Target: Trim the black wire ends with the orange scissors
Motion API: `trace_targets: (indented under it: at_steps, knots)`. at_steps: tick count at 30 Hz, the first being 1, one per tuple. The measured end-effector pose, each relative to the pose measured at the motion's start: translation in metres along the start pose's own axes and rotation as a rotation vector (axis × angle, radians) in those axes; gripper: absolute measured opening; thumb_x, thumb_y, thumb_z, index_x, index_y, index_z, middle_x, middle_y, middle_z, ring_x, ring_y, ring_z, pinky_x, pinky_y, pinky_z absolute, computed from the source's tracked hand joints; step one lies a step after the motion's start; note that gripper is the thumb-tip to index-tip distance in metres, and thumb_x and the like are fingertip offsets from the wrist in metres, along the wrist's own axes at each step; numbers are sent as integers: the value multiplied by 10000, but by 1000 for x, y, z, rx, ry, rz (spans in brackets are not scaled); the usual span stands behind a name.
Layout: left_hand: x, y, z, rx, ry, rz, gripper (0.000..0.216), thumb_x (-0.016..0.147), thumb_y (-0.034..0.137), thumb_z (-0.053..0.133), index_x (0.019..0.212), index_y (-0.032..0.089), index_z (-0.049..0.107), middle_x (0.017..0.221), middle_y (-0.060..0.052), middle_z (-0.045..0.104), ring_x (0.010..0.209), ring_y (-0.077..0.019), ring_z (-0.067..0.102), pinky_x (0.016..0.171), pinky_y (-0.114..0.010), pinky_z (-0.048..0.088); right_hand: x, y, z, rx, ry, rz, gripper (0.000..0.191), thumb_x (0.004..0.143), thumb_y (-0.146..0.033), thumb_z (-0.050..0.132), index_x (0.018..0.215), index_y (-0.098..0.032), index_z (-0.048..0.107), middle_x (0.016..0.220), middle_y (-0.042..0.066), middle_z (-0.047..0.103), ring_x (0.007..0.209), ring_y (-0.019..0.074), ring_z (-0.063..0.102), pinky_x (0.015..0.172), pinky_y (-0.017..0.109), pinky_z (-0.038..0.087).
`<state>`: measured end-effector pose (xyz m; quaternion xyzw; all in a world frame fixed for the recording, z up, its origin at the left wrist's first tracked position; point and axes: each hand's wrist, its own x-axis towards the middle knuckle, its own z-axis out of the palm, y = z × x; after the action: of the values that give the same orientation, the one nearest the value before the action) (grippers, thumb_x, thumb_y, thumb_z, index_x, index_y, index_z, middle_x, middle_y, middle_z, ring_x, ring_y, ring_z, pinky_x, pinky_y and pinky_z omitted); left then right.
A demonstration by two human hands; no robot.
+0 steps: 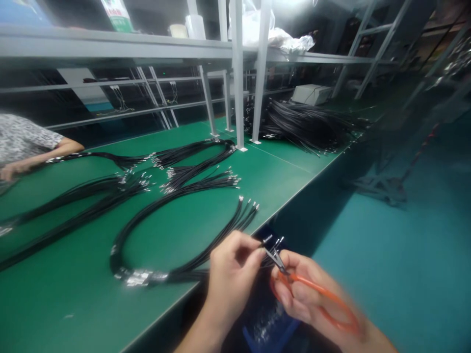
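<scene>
Left hand: our left hand (231, 274) is closed in a pinch, thumb and fingertips clamped on the wire ends (271, 241), just past the front edge of the worktop (73, 294).
Right hand: our right hand (307, 296) is wrapped round the orange-handled snips (294, 278). The looped handle runs back under the palm, and motion blur smears both.
Snip blades: we see the dark tips pointing up and to the left, meeting the wire ends just beside our left fingertips. We cannot tell whether the blades are apart or together.
Wire ends: thin black wires tipped with small metal terminals fan out above our two hands, off the green worktop.
Cable bundle: the wires run back under our left hand to a looped cable bundle (147, 220) that lies flat on the worktop. It has a shiny wrap on its lower curve and a second fan of terminals near the edge.
Other bundles: we see more looped black bundles (91, 196) farther back and to the left.
Co-worker: a person's forearm (40, 149) in a patterned sleeve rests at the far left, well apart from our hands.
Cable heap: a large heap of black cables (305, 125) sits behind the white frame posts (238, 88), with a white box (311, 93) beside it.
Blue bin: a blue bin (265, 331) stands below our hands; its contents are too blurred to tell.
</scene>
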<state>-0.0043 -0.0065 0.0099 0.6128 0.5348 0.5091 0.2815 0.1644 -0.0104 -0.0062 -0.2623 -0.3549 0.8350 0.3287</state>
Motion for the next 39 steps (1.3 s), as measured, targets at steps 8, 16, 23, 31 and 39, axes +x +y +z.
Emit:
trace_targets:
  at_steps: [8, 16, 23, 31, 39]
  knots:
    - [-3, 1, -1, -65, -5, 20, 83, 772, 144, 628, 702, 171, 592, 682, 1, 614, 622, -133, 569, 592, -235, 449, 9, 6, -1, 20, -47, -40, 400, 694, -428, 745, 905, -151, 547, 633, -12, 557, 414, 22, 270, 403, 187, 160]
    - [-3, 1, -1, -80, -13, 16, 81, 775, 142, 631, 708, 170, 595, 691, 7, 608, 630, -125, 565, 598, -228, 445, 10, 3, 0, -3, -31, -74, 387, 712, -427, 739, 900, -147, 549, 636, -11, 580, 386, 2, 283, 378, 162, 183]
    - [-1, -2, 0, -78, -8, -4, 80, 769, 155, 632, 700, 172, 597, 687, 0, 613, 635, -140, 569, 601, -242, 445, 5, -7, 6, -259, 157, 38, 308, 722, -336, 738, 803, -187, 480, 530, -82, 550, 284, 2, 322, 304, 128, 221]
    - [2, -8, -6, -197, -79, -110, 44, 773, 194, 650, 737, 172, 639, 713, 2, 612, 666, -132, 548, 624, -226, 423, 2, -8, 0, -300, 118, -22, 411, 642, -425, 791, 828, -184, 515, 606, -67, 510, 422, 34, 343, 380, 156, 267]
    - [7, -19, -14, -505, -230, -283, 80, 775, 240, 660, 762, 167, 629, 732, 4, 635, 669, -113, 535, 656, -215, 415, 8, -4, -1, -143, 177, -210, 334, 714, -398, 741, 869, -184, 536, 601, -62, 447, 459, 56, 298, 425, 200, 232]
